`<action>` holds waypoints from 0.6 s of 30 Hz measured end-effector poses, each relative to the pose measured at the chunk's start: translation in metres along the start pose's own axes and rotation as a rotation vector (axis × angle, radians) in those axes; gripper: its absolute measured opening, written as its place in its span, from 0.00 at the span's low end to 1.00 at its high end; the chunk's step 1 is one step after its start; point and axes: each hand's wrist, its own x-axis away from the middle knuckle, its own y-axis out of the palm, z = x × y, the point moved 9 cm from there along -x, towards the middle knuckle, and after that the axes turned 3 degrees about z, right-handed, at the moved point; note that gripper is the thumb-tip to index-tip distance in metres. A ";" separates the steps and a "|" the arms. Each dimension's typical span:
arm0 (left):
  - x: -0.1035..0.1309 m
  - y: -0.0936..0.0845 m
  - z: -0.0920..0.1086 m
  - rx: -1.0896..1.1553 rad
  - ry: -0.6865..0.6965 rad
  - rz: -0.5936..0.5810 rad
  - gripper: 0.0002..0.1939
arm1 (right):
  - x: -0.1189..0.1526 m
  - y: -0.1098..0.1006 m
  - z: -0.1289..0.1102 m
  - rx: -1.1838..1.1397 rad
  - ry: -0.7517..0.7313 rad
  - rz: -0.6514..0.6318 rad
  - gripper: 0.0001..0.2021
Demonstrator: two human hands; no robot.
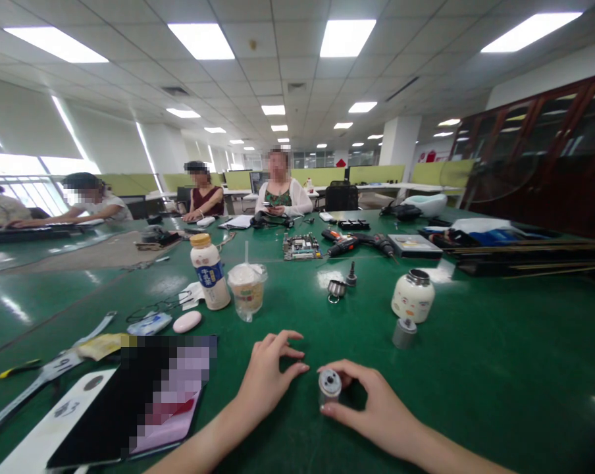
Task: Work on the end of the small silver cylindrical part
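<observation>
My right hand (371, 405) has its thumb and fingers round a small silver metal cylinder (330, 388), which stands upright on the green table (455, 375) with a dark hole in its top. Just left of it, my left hand (270, 368) is raised over the table, fingers curved and apart, holding nothing. A similar silver cylinder (405, 333) stands in front of a cream jar (413, 296) with a dark open neck. Farther back are a small steel cup-like part (336, 288) and a dark pointed fitting (351, 274).
At left are a bottle (210, 271), a lidded cup with straw (247, 289), a tablet (129, 395) and a caliper-like tool (51, 370). Behind lie a circuit board (301, 247) and power drills (344, 245). Several people sit across the table.
</observation>
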 end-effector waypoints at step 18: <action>0.007 -0.003 0.062 0.228 0.027 0.029 0.15 | 0.000 0.001 0.006 0.012 -0.026 0.021 0.20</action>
